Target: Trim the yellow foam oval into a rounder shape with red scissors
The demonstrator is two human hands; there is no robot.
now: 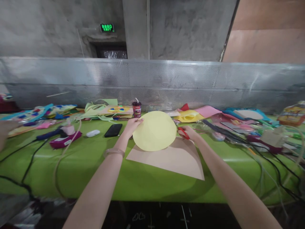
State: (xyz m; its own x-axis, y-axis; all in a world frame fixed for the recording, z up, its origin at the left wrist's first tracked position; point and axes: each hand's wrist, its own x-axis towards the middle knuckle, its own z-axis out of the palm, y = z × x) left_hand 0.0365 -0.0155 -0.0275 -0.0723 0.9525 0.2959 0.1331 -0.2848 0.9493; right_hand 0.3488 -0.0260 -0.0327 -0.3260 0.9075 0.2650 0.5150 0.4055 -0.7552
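My left hand (132, 126) grips the left edge of a round sheet of pale yellow paper (154, 132), its thumb lying on the face. At the disc's right edge, my right hand (188, 132) is closed round the red handles of a pair of scissors (184, 133); the blades are hidden. Beneath the disc a sheet of pale pinkish paper (171, 160) lies on the green tablecloth (147, 186). The yellow disc is held up, tilted toward me, and covers the upper left of that sheet.
A dark lidded cup with a straw (136, 108) stands behind my left hand. To the left lie a black phone (113, 130), a white case (92, 133) and a cabled glue gun (49, 134). Yellow paper (189, 115), pink paper (208, 111) and black cables (226, 131) lie at right.
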